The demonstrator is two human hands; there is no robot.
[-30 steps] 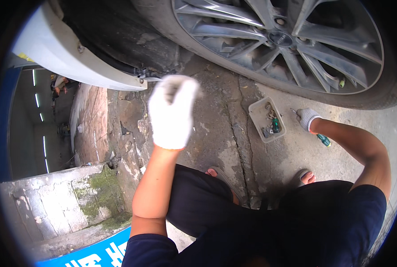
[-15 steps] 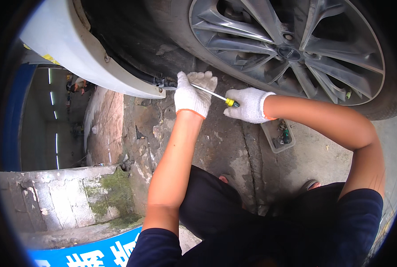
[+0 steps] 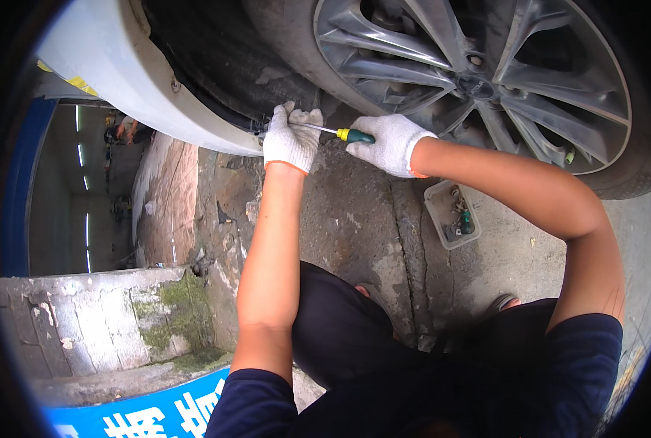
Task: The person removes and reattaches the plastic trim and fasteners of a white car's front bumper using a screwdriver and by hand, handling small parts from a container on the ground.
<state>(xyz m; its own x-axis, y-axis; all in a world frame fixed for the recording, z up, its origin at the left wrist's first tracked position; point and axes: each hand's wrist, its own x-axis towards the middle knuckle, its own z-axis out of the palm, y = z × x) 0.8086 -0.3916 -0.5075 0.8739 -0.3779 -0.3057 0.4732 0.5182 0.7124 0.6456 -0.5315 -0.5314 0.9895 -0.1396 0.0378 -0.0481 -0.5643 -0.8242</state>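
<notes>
In white knitted gloves, both my hands are at the lower edge of a white car's bumper (image 3: 216, 135), beside the wheel arch. My right hand (image 3: 395, 146) is closed round the green and yellow handle of a screwdriver (image 3: 354, 136). Its thin metal shaft points left, almost level, toward the bumper's corner. Fingers curled, my left hand (image 3: 292, 139) steadies the shaft close to its far end. The tip is hidden by the left glove, next to a small dark fitting (image 3: 258, 128) on the bumper edge.
A car wheel (image 3: 479, 87) with silver spokes stands close beyond my right hand. On the concrete below it sits a clear plastic box (image 3: 449, 237) of small parts and a green-handled tool. A low mossy block wall (image 3: 121, 321) and a blue sign (image 3: 143, 409) are at lower left.
Both hands have shifted slightly left and up with the screwdriver. Its shaft has swung from slanting to nearly level, and more of the handle and the plastic box now shows.
</notes>
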